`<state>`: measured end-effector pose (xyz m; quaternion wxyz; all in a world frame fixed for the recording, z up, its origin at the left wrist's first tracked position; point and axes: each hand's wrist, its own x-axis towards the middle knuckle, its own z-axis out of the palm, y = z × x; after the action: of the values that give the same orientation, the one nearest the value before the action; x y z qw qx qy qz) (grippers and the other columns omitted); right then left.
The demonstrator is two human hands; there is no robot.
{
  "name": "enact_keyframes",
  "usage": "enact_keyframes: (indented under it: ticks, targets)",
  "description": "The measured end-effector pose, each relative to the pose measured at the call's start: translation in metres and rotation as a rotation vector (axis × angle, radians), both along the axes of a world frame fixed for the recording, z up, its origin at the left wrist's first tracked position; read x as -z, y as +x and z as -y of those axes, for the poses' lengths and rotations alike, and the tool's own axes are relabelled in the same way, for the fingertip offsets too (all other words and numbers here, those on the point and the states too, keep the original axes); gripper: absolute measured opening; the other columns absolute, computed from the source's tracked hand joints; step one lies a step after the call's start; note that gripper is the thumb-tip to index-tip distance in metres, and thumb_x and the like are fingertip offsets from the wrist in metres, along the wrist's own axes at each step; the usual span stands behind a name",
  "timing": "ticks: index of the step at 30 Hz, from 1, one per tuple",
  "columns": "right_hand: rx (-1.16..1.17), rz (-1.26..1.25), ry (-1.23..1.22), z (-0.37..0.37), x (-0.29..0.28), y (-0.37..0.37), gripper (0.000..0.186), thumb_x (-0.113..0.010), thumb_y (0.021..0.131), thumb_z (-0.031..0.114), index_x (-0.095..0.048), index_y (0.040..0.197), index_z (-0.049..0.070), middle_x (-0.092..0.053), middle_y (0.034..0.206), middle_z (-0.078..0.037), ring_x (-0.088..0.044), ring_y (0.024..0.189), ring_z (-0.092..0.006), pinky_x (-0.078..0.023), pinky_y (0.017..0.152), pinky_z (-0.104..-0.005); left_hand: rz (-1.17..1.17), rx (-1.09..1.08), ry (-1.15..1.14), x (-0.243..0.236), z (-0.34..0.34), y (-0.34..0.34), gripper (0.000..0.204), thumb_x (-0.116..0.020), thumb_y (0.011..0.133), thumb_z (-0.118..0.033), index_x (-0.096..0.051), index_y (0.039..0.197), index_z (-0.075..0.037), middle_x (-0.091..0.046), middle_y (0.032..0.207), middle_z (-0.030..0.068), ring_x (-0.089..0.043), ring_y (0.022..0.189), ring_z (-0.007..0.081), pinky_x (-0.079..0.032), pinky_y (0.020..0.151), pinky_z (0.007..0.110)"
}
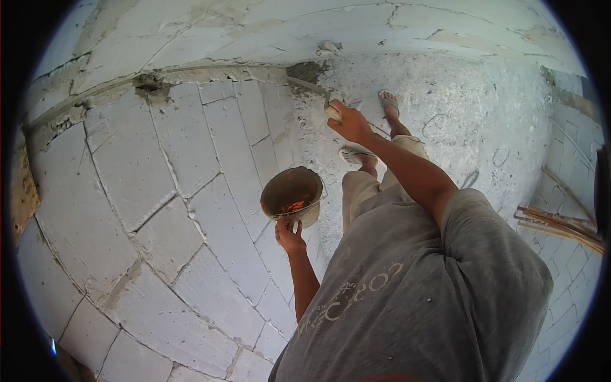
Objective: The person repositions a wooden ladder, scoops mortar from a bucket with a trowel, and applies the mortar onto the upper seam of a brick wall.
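Note:
In my right hand [351,123] is a trowel, its pale handle [333,113] inside my closed fingers. The thin blade [308,84] reaches away from me to a damp, dark mortar patch [309,71] in the corner where the block wall meets the floor. It appears edge-on, so whether it touches the patch is hard to say. My left hand [290,234] grips the near rim of a round bucket [309,218] with a wire handle, tilted so its dark inside faces up. Reddish-orange patches show low inside it; what they are I cannot make out.
A wall of large white blocks [153,235] with mortar joints fills the left. Another mortar smear [151,86] lies along its edge. My sandalled feet [358,155] stand on a rough, pale floor [458,108]. Wooden strips [560,229] are at the right.

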<state>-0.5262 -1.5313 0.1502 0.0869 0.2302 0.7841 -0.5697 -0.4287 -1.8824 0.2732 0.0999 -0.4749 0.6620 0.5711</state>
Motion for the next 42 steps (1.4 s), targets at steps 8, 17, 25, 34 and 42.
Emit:
enact_keyframes:
  ticks: [8, 17, 25, 34, 42]
  targets:
    - [1.095, 0.557, -0.334, -0.121, 0.093, 0.284, 0.032, -0.071, 0.086, 0.029, -0.055, 0.096, 0.003, -0.054, 0.068, -0.008, -0.053, 0.050, -0.0194, -0.045, 0.045, -0.0382, 0.193, 0.314, 0.335, 0.060, -0.037, -0.060, 0.075, -0.066, 0.093, -0.039, -0.028, 0.152, -0.012, -0.025, 0.154, 0.0156, -0.030, 0.146, 0.0343, -0.037, 0.111, 0.066]
    - [1.805, 0.621, -0.408, 0.074, 0.070, 0.536, 0.030, -0.072, 0.086, 0.028, -0.055, 0.101, 0.008, -0.052, 0.073, -0.006, -0.053, 0.055, -0.0194, -0.045, 0.047, -0.0371, 0.241, 0.573, 0.520, 0.084, -0.063, -0.098, 0.072, -0.069, 0.091, -0.032, -0.030, 0.144, -0.004, -0.022, 0.151, 0.0207, -0.032, 0.142, 0.0466, -0.038, 0.112, 0.066]
    - [0.982, 0.706, -0.259, 0.335, 0.169, 0.537, 0.026, -0.063, 0.088, 0.026, -0.065, 0.094, 0.001, -0.067, 0.081, -0.017, -0.067, 0.069, -0.0305, -0.051, 0.058, -0.0480, 0.342, 0.839, 0.438, 0.092, -0.092, -0.108, 0.082, -0.067, 0.089, -0.040, -0.027, 0.147, 0.002, -0.028, 0.150, 0.0208, -0.040, 0.137, 0.0487, -0.043, 0.110, 0.060]
    - [1.824, 0.778, -0.866, 0.332, 0.168, 0.505, 0.038, -0.057, 0.089, 0.031, -0.065, 0.104, -0.003, -0.072, 0.095, -0.020, -0.073, 0.082, -0.0343, -0.058, 0.069, -0.0460, 0.462, 0.890, 0.354, 0.113, -0.174, -0.122, 0.090, -0.070, 0.086, -0.040, -0.024, 0.149, 0.004, -0.038, 0.141, 0.0285, -0.036, 0.140, 0.0467, -0.038, 0.113, 0.062]
    - [2.196, 0.782, -0.807, 0.252, 0.104, 0.598, 0.055, -0.055, 0.093, 0.041, -0.053, 0.125, -0.004, -0.069, 0.113, -0.024, -0.073, 0.090, -0.0362, -0.060, 0.072, -0.0441, 0.350, 0.937, 0.379, 0.099, -0.276, -0.023, 0.091, -0.071, 0.084, -0.042, -0.026, 0.146, 0.007, -0.030, 0.148, 0.0236, -0.033, 0.142, 0.0465, -0.035, 0.115, 0.062]
